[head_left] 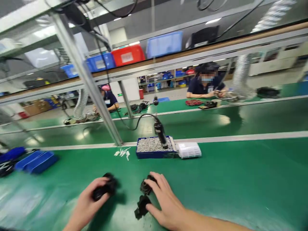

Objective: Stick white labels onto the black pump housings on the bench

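My left hand (89, 200) is closed around a rounded black part (105, 188), held a little above the green bench with its shadow beside it. To its right, my right hand (165, 200) spans two dark parts with thumb and fingers. The fingers rest on the upper one, a ribbed round black part (145, 187). My thumb presses against the lower one, an irregular black plastic part (141, 207). Both seem to sit on the bench surface. Motion blur and my fingers hide the parts' finer shape.
Beyond my hands stands a blue tray of small metal pieces (149, 155), with a black electric screwdriver (160, 133) over it. A white box (189, 150) adjoins it. White strips (122, 152) lie left; blue bins (37, 162) farther left. Two people sit across the benches.
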`<state>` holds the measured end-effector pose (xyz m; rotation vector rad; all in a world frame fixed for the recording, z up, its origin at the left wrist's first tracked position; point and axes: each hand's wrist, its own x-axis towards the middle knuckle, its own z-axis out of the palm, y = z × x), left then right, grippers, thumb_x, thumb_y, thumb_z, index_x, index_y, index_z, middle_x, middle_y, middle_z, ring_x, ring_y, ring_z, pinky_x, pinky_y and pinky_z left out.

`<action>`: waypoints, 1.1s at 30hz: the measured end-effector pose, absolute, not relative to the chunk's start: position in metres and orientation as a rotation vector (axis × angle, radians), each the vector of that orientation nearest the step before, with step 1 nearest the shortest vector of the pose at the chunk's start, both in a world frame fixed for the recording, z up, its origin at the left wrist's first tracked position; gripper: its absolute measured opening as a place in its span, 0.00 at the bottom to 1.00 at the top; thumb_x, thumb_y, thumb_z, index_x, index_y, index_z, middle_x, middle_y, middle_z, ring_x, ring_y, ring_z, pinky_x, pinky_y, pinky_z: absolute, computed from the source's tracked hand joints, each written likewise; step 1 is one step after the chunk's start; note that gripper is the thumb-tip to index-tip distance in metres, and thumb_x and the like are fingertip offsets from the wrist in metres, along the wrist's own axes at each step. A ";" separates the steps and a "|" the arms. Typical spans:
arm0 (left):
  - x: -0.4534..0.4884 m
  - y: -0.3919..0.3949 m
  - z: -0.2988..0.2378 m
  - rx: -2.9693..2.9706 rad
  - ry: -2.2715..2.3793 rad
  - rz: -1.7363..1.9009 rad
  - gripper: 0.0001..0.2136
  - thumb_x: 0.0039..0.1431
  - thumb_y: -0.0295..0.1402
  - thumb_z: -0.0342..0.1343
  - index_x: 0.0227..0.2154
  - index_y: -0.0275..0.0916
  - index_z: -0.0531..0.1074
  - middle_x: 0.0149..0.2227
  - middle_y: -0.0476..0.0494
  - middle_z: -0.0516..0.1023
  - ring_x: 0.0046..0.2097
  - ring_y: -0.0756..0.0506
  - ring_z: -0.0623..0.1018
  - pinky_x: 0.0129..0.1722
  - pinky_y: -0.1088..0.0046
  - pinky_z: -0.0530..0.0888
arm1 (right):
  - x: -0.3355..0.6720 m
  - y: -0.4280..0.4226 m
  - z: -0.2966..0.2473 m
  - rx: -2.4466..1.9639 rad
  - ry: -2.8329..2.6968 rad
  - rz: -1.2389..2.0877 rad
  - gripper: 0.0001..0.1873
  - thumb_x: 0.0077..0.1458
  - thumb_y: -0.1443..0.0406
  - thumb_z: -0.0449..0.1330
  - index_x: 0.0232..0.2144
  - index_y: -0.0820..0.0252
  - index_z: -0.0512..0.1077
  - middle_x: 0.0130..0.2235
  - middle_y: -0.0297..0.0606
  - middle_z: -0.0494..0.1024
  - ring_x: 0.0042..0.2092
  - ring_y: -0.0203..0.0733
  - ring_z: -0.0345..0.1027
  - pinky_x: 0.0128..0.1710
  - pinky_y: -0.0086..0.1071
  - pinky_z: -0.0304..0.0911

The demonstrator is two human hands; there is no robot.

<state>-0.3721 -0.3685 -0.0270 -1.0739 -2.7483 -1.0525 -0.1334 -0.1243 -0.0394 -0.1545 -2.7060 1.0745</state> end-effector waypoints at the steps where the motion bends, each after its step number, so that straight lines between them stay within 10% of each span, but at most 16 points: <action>1: -0.362 -0.366 -0.028 -1.167 -2.758 -1.148 0.16 0.55 0.50 0.66 0.37 0.42 0.77 0.53 0.39 0.81 0.56 0.32 0.78 0.61 0.53 0.75 | -0.132 -0.123 -0.038 -0.158 -2.716 1.083 0.40 0.59 0.67 0.64 0.71 0.56 0.60 0.76 0.54 0.51 0.77 0.65 0.40 0.75 0.66 0.39; 9: -0.340 -0.314 -0.014 -2.168 -2.324 -1.423 0.19 0.59 0.40 0.66 0.52 0.43 0.76 0.61 0.35 0.76 0.62 0.34 0.71 0.65 0.50 0.69 | -0.135 -0.116 -0.053 -0.176 -2.843 1.058 0.40 0.64 0.55 0.64 0.73 0.58 0.59 0.79 0.52 0.45 0.79 0.66 0.36 0.76 0.62 0.44; 18: -0.470 -0.267 -0.001 -1.147 -2.264 -1.425 0.11 0.72 0.38 0.52 0.39 0.38 0.76 0.42 0.39 0.81 0.46 0.40 0.79 0.50 0.60 0.76 | -0.161 -0.100 -0.063 -0.074 -2.691 0.857 0.44 0.60 0.50 0.69 0.73 0.47 0.59 0.79 0.47 0.42 0.78 0.76 0.32 0.71 0.76 0.47; 26: -0.530 -0.271 -0.039 -0.913 -2.572 -1.272 0.10 0.71 0.38 0.63 0.38 0.35 0.76 0.40 0.45 0.80 0.41 0.44 0.81 0.49 0.59 0.80 | -0.183 -0.084 -0.057 -0.036 -2.550 1.059 0.33 0.71 0.42 0.51 0.71 0.45 0.62 0.75 0.45 0.58 0.75 0.63 0.52 0.69 0.58 0.62; 33: -0.536 -0.285 -0.043 -1.041 -2.724 -1.135 0.08 0.70 0.35 0.65 0.39 0.35 0.77 0.42 0.44 0.81 0.46 0.42 0.81 0.52 0.57 0.80 | -0.260 -0.077 0.009 -0.064 -2.689 1.411 0.39 0.71 0.38 0.40 0.48 0.58 0.79 0.51 0.49 0.82 0.54 0.55 0.76 0.57 0.46 0.72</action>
